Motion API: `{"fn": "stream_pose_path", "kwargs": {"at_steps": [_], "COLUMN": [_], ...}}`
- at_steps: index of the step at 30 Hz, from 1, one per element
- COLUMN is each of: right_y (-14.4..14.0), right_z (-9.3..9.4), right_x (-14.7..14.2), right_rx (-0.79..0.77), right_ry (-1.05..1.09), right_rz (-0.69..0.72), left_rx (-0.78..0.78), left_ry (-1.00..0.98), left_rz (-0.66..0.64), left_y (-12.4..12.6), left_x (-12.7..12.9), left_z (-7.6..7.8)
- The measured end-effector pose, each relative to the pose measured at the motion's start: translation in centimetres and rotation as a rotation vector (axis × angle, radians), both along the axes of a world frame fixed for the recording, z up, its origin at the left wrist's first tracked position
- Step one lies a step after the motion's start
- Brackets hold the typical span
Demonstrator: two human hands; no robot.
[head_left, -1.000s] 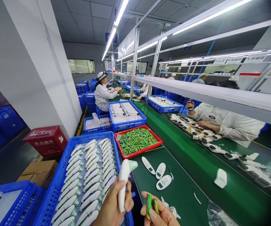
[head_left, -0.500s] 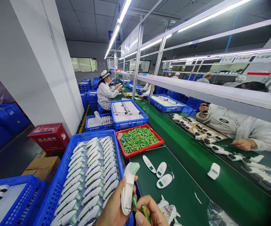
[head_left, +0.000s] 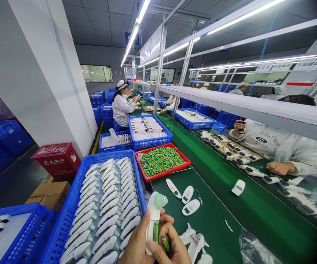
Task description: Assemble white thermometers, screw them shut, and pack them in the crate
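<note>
My left hand (head_left: 137, 240) is closed around a white ear thermometer (head_left: 153, 212) with a pale green tip, held upright with its battery slot facing me. One green battery (head_left: 156, 232) sits in or against that slot. My right hand (head_left: 178, 247) pinches a second battery, a green and gold one (head_left: 165, 243), close beside the thermometer, with the thumb near the slot. To the left, a blue crate (head_left: 92, 158) holds rows of similar thermometers. Beyond my hands stands a red tray (head_left: 186, 164) full of green batteries.
White oval covers (head_left: 190, 207) and loose thermometer housings (head_left: 195, 244) lie on the green bench. A clear plastic bag (head_left: 253, 247) rests at the front right. On the green conveyor (head_left: 210, 167) is a white part (head_left: 238, 187). A co-worker (head_left: 274, 141) sits across, behind black-and-white devices.
One battery has gone from below the thermometer up into its slot area, and my right hand has come closer. The white part on the conveyor has shifted left.
</note>
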State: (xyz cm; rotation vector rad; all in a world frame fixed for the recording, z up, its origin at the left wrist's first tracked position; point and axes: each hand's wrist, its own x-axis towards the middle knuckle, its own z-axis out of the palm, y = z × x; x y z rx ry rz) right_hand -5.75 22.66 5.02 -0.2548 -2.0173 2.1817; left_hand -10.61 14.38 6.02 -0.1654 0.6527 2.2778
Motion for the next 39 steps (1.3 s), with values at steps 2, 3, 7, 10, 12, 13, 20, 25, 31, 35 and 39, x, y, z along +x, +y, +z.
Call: {"fn": "stream_pose_path", "kwargs": {"at_steps": [2,3,7,10,12,13,20,25,31,35,39], "right_y": [0.0,0.0,0.3,0.6,0.6,0.6,0.5,0.7,1.8,3.2,3.8], "right_z": [0.4,0.6,1.2,1.1,0.9,0.9,0.6,0.1,1.1,2.2,2.5], "right_x": [-0.3,-0.4,-0.3,0.1,0.3,0.4,-0.1,-0.7,0.0,0.7,0.7], "right_rx": [-0.107,-0.134,-0.177,-0.154,-0.155,-0.161,-0.235,-0.229,-0.145,-0.141,-0.19], "right_ry": [0.013,0.011,-0.031,-0.033,-0.034,-0.036,-0.027,-0.056,-0.085,-0.147,-0.149], "right_rz": [-0.02,-0.035,-0.011,0.05,0.092,0.105,0.109,0.15,0.146,0.134,0.195], "left_rx": [0.057,0.076,0.1,0.087,0.054,0.033,-0.008,-0.02,-0.022,-0.005,-0.078], "left_ry": [-0.006,-0.023,-0.069,-0.047,-0.056,-0.068,-0.031,-0.066,-0.177,-0.159,-0.096], "left_rz": [-0.003,-0.009,-0.018,-0.006,0.011,0.019,0.023,0.036,0.11,0.129,0.144], "left_y": [0.1,0.1,0.3,0.2,0.2,0.1,-0.2,0.1,0.3,-0.2,-0.4], "left_x": [0.1,0.2,0.2,0.0,-0.1,-0.1,0.2,-0.2,-0.9,-1.2,-1.2], "left_z": [-0.2,-0.3,-0.2,0.5,1.0,1.1,0.7,0.3,0.4,0.2,-0.2]}}
